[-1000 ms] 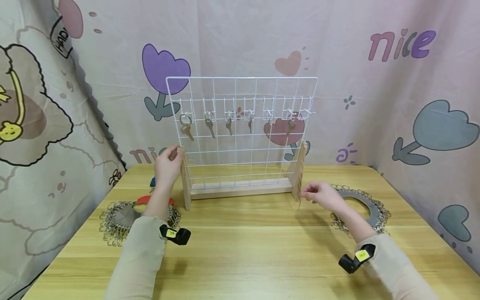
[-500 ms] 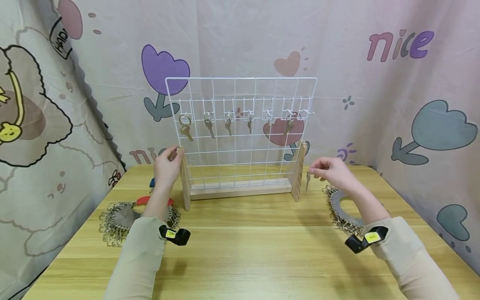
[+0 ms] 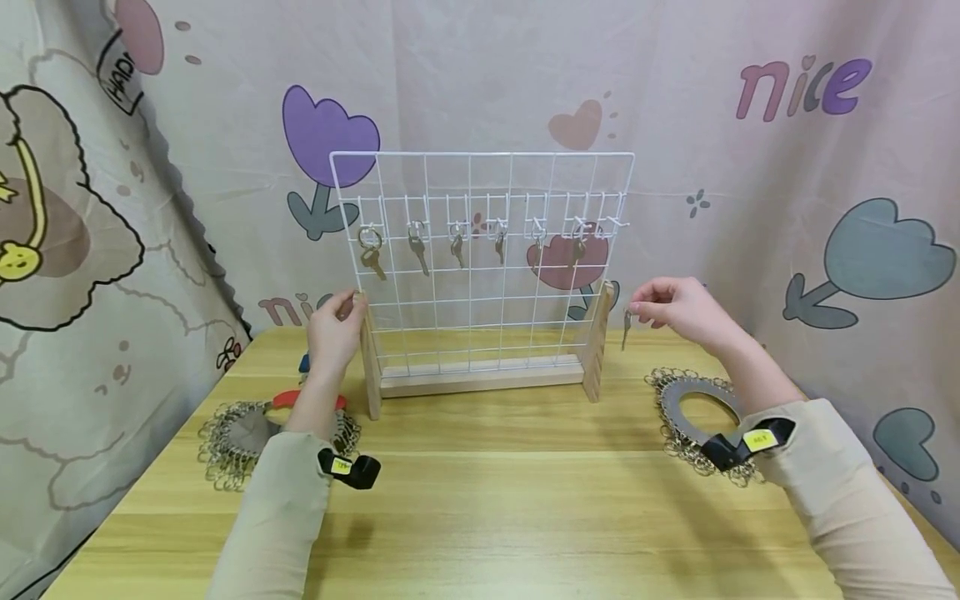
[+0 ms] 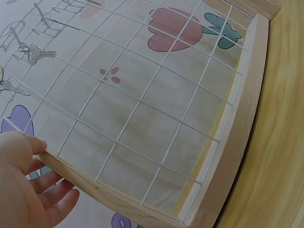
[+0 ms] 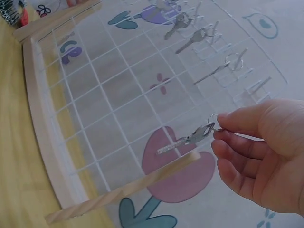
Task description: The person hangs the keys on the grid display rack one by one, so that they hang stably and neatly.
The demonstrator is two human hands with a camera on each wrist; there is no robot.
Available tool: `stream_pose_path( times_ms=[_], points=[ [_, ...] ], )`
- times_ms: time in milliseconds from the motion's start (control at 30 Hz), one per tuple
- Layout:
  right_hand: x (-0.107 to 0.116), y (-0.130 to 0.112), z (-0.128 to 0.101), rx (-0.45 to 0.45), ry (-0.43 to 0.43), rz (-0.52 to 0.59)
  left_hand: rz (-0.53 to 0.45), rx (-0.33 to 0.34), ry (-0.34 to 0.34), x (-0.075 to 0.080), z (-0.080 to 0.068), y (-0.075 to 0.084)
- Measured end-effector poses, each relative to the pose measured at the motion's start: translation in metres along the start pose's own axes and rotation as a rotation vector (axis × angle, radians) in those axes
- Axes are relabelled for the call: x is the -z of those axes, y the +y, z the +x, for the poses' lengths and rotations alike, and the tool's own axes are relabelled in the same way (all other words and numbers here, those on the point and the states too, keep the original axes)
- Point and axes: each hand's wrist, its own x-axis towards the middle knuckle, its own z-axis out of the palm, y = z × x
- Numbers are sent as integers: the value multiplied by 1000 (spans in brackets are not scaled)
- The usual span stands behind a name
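- Centrally, a white wire rack in a wooden frame stands on the table, 6 keys hanging from its hooks
- Left hand grips the rack's left wooden post
- Right hand pinches a small key by its ring, just right of the rack's right post

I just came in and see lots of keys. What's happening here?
A person is at a wooden table with a white wire rack whose hooks already carry several keys. The left hand grips the rack's left wooden post. The right hand pinches the ring of a small key, holding it in the air just right of the rack, below the row of hooks. Metal discs edged with rings lie on both sides.
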Motion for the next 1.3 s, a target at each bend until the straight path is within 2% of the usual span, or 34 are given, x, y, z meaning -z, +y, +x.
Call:
stream_pose_path(
  times_ms=[333, 567, 833, 1300],
  points=[
    [15, -19, 12, -24, 58, -8, -18, 14, -5, -1, 1, 1],
    [25, -33, 19, 6, 78, -15, -26, 11, -2, 0, -1, 2],
    [36, -45, 27, 48, 156, -12, -13, 7, -3, 0, 0, 2],
    [33, -53, 41, 53, 272, 84, -23, -9, 0, 0, -1, -1]
  ],
)
